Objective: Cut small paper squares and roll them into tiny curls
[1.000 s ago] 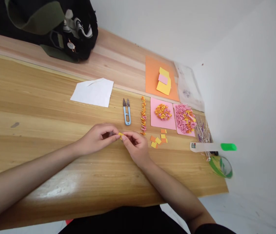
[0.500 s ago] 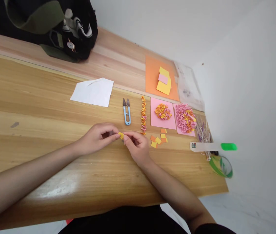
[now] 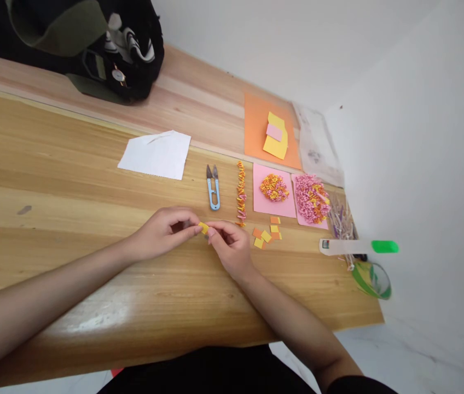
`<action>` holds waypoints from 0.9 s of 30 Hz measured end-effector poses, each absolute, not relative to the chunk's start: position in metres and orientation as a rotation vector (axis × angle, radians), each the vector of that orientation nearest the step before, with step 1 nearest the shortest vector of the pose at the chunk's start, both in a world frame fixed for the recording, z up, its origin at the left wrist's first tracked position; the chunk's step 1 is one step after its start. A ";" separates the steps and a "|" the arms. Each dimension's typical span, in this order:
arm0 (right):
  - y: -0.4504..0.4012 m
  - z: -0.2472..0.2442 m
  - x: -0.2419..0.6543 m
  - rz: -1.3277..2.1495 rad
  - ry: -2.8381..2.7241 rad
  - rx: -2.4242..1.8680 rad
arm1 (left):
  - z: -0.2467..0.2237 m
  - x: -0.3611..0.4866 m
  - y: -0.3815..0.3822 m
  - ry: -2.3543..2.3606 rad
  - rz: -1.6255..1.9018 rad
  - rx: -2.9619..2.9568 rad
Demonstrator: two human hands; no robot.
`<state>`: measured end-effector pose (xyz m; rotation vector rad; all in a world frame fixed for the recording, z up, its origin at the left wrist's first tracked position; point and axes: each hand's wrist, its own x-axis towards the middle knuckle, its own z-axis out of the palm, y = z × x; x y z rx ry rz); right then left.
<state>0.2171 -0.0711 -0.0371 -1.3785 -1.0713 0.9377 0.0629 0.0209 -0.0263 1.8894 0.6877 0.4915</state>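
A small yellow paper piece (image 3: 203, 227) is pinched between my two hands just above the table. My left hand (image 3: 170, 232) grips its left end with thumb and forefinger. At its right end, my right hand (image 3: 230, 245) has thumb and fingers closed on it. Beyond the hands lie blue thread snips (image 3: 214, 192) with their blades apart, pointing away from me. A column of small orange, yellow and pink twisted pieces (image 3: 241, 192) runs beside the snips. To the right of my right hand are several small yellow and orange paper pieces (image 3: 265, 236).
Pink paper squares (image 3: 262, 207) bear heaps of twisted pieces (image 3: 313, 198). White paper (image 3: 156, 156), an orange sheet (image 3: 254, 128) and a black bag (image 3: 141, 82) lie farther back. At right are a white-and-green strip-like object (image 3: 351, 247), dry sticks (image 3: 341, 221) and a green-rimmed clear container (image 3: 375, 282).
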 end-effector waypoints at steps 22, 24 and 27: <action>-0.071 -0.037 0.216 0.924 -1.077 -1.438 | -0.028 0.063 0.022 0.661 0.513 1.926; -0.071 -0.037 0.216 0.922 -1.075 -1.433 | -0.028 0.063 0.022 0.660 0.508 1.925; -0.071 -0.037 0.216 0.923 -1.063 -1.418 | -0.028 0.064 0.022 0.664 0.503 1.927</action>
